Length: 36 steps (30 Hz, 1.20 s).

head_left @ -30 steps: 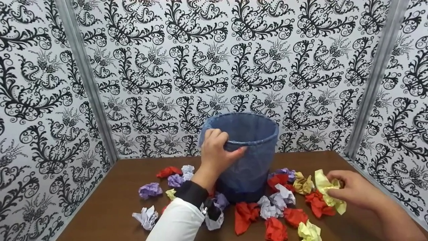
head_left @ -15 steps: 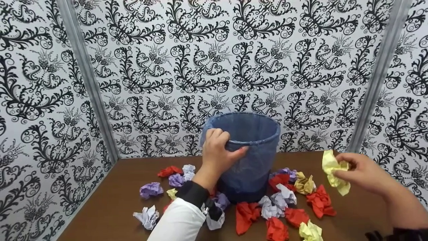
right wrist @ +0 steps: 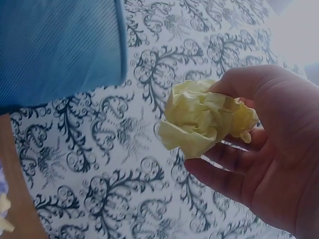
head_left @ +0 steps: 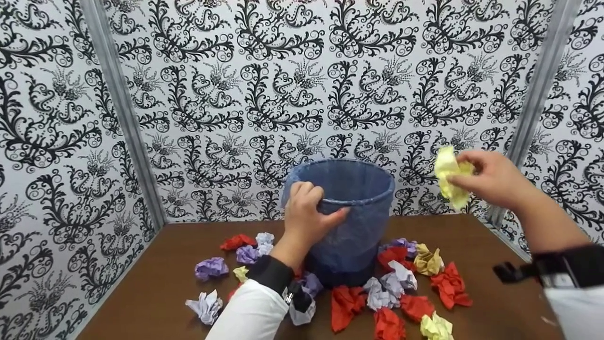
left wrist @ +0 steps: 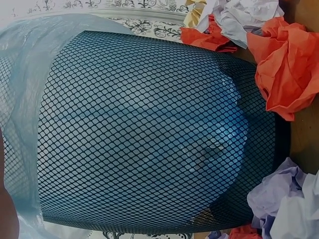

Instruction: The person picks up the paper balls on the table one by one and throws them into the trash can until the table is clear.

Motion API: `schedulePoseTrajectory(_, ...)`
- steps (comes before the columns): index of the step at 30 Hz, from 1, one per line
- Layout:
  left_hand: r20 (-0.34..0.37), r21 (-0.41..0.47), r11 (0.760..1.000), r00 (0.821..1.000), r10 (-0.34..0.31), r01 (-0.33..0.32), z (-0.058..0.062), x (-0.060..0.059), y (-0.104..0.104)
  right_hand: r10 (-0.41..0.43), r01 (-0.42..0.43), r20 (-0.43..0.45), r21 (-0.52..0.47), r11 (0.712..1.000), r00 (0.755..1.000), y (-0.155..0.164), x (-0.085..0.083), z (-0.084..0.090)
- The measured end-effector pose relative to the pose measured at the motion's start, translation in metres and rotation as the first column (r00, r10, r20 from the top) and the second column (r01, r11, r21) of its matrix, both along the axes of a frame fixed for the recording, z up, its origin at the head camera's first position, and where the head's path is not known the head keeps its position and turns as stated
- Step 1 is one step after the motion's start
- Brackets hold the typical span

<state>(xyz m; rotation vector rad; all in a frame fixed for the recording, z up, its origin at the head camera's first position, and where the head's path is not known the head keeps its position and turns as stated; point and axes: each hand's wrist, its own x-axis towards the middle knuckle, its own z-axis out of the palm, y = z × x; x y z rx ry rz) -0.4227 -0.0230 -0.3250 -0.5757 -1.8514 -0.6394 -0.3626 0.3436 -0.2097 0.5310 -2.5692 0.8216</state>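
Observation:
A mesh wastebasket (left wrist: 144, 134) with a blue liner bag (head_left: 349, 226) folded over its rim stands upright on the table. My left hand (head_left: 304, 212) grips the near left side of that rim, fingers over the edge and thumb along the outside. To the right of the wastebasket, raised to about rim height, my right hand (head_left: 495, 179) pinches a crumpled yellow paper ball (head_left: 450, 177). In the right wrist view the paper (right wrist: 199, 119) sits between thumb and fingertips, apart from the wastebasket (right wrist: 65, 50).
Red, purple, white and yellow crumpled papers lie around the base, among them a red one (head_left: 450, 285), a tan one (head_left: 428, 259) and a purple one (head_left: 211, 268). Patterned wall panels (head_left: 283, 94) enclose the brown table (head_left: 155, 283) behind and at both sides.
My right hand has lifted the yellow paper ball off the papers at right, first up and slightly right, then higher and back left. The left hand keeps its grip on the rim.

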Motion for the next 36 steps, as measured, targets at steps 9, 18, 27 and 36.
schedulePoseTrajectory(9, -0.004, -0.005, 1.000, 1.000, 0.015, -0.015, 0.001, 0.002, -0.001, -0.014, 0.015, 0.024, -0.040, 0.999, 1.000, -0.054, -0.019, 0.031)
schedulePoseTrajectory(18, -0.007, -0.010, 1.000, 1.000, 0.025, -0.025, -0.001, 0.000, -0.002, 0.074, -0.067, 0.056, -0.124, 0.990, 0.996, -0.103, -0.046, 0.023)
schedulePoseTrajectory(27, -0.001, -0.004, 1.000, 1.000, 0.026, -0.026, -0.002, 0.001, 0.000, 0.085, -0.084, 0.044, -0.033, 0.996, 0.995, -0.142, -0.060, 0.010)
schedulePoseTrajectory(36, -0.005, -0.003, 0.999, 0.999, 0.039, -0.039, 0.000, 0.003, 0.000, 0.095, -0.095, 0.007, 0.123, 0.988, 0.995, -0.167, -0.070, -0.003)
